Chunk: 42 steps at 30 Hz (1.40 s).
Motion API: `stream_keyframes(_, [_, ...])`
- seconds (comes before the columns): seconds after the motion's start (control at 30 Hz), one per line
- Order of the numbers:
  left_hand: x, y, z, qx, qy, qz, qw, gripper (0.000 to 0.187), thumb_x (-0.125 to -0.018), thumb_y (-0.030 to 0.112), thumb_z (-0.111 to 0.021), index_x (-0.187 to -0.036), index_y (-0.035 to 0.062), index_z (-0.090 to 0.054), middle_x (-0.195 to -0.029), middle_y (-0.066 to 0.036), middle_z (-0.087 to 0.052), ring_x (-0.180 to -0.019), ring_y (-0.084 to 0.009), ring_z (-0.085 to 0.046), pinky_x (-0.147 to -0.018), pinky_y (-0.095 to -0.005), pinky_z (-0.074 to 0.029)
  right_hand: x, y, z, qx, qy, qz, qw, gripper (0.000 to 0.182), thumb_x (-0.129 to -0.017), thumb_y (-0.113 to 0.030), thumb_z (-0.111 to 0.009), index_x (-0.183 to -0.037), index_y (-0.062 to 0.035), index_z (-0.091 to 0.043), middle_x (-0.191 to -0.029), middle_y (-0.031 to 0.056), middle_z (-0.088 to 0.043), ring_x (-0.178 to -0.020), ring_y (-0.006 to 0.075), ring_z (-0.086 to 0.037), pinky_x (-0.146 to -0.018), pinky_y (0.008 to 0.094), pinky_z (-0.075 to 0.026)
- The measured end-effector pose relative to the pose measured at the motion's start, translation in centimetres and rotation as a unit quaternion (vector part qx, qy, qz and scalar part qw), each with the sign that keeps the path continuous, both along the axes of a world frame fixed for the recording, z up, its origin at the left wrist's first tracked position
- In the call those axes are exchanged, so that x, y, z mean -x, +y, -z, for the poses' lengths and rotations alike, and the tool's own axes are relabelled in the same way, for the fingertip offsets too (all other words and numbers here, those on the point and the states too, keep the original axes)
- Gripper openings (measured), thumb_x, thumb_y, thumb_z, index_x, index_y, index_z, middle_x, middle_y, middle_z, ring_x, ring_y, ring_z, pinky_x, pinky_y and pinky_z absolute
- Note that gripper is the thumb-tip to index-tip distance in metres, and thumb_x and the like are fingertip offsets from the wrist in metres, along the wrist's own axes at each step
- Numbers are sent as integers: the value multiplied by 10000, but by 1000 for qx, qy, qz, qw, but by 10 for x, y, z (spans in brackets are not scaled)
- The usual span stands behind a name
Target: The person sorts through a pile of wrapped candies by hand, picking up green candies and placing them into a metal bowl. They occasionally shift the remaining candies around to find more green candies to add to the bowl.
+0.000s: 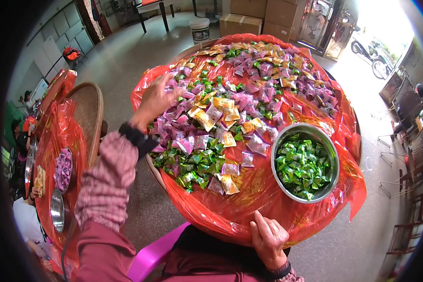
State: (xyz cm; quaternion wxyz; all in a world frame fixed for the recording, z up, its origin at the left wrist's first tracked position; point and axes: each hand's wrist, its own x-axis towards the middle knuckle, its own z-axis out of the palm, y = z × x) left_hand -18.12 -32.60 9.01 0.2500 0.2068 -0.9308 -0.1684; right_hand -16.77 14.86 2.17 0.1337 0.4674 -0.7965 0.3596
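My left hand (156, 99) reaches over the left side of a round table covered in red plastic (263, 207). Its fingers are apart, above purple packets (178, 134), and nothing shows in them. Loosely bent, with nothing visible in it, my right hand (270, 237) rests at the table's near edge. Orange-yellow packets (202, 118) lie in the middle of the pile, and green packets (192, 162) at its lower left. A steel bowl (336, 164) full of green packets (303, 164) stands on the right, beyond my right hand.
At the left, another red-covered table (56, 127) holds a bowl of purple packets (63, 169) and an empty steel bowl (57, 210). People sit beyond it. A pink stool (157, 249) is below me; a white bucket (199, 30) and cardboard boxes (241, 27) stand behind.
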Motion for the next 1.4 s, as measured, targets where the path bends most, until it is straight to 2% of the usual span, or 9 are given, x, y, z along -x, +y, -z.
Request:
stream_keyframes(0.23, [56, -81, 52, 16, -156, -83, 984, 981, -866, 815, -556, -1470, 43, -506, -1355, -258, -628, -1307, -403, -573, -1078, -499, -452, -1, 0, -1, -8, -34, 2, 999, 300, -829, -10, -772, -1122, 43, -733, -879, 138, -728, -687, 260, -685, -632, 355, -562])
stream_keyframes(0.37, [62, -92, 63, -83, -158, 13, 984, 966, -843, 851, -546, -1385, 52, -600, -1304, -256, -647, -1308, -390, -572, -1117, -499, -406, 1, 1, 3, -16, -12, -9, 1000, 341, -841, -64, -799, -1159, 26, -714, -918, 98, -736, -680, 210, -676, -599, 318, -550])
stream_keyframes(0.43, [60, -78, 53, -69, -147, 14, 987, 869, -853, 786, -627, -1308, 47, -660, -1204, -172, -690, -1167, -299, -644, -987, -437, -492, 1, 0, 2, -17, -11, -8, 1000, 344, -841, -67, -798, -1162, 25, -714, -920, 99, -735, -680, 211, -675, -599, 318, -550])
stream_keyframes(0.53, [47, -52, 43, -272, -151, 111, 944, 572, -973, 524, -687, -1258, 28, -674, -1135, -28, -666, -1072, -121, -576, -925, -308, -475, -1, -1, 0, -16, -13, -7, 1000, 349, -842, -71, -798, -1166, 27, -714, -922, 100, -732, -683, 214, -673, -599, 316, -550])
stream_keyframes(0.6, [39, -39, 38, -251, -174, 139, 942, 513, -988, 491, -678, -1230, 38, -693, -1136, -31, -677, -1080, -137, -593, -937, -319, -478, -3, -3, -6, -8, -41, 0, 999, 301, -836, -18, -761, -1129, 42, -727, -894, 146, -730, -703, 277, -693, -644, 361, -569])
stream_keyframes(0.9, [12, 54, 46, -66, -99, 115, 986, 612, -929, 543, -714, -1292, 53, -661, -1197, -193, -676, -1085, -333, -658, -948, -416, -517, -2, -1, 1, -4, -6, -7, 1000, 345, -844, -64, -796, -1166, 30, -718, -912, 109, -725, -676, 231, -667, -601, 335, -556])
stream_keyframes(1.0, [5, 76, 42, -23, -99, 110, 989, 647, -928, 523, -726, -1350, 46, -613, -1347, -188, -604, -1218, -348, -597, -1050, -415, -476, -2, -2, 0, -2, -8, -5, 1000, 342, -846, -63, -796, -1166, 30, -720, -911, 111, -724, -674, 234, -667, -601, 336, -555])
stream_keyframes(1.23, [-39, 63, 9, 55, 65, 66, 994, 610, -905, 402, -781, -1325, -10, -619, -1282, -197, -650, -1211, -322, -627, -1030, -415, -485, -2, -2, -1, -11, -13, -8, 1000, 343, -854, -59, -789, -1176, 33, -715, -915, 125, -727, -712, 253, -685, -634, 351, -565])
stream_keyframes(1.4, [-106, 74, 7, -79, 33, 8, 996, 482, -949, 294, -741, -1302, -10, -618, -1227, -165, -673, -1147, -258, -653, -961, -358, -514, -3, -1, -1, -11, -15, -9, 1000, 345, -852, -57, -789, -1176, 33, -714, -919, 131, -729, -729, 261, -693, -650, 360, -572])
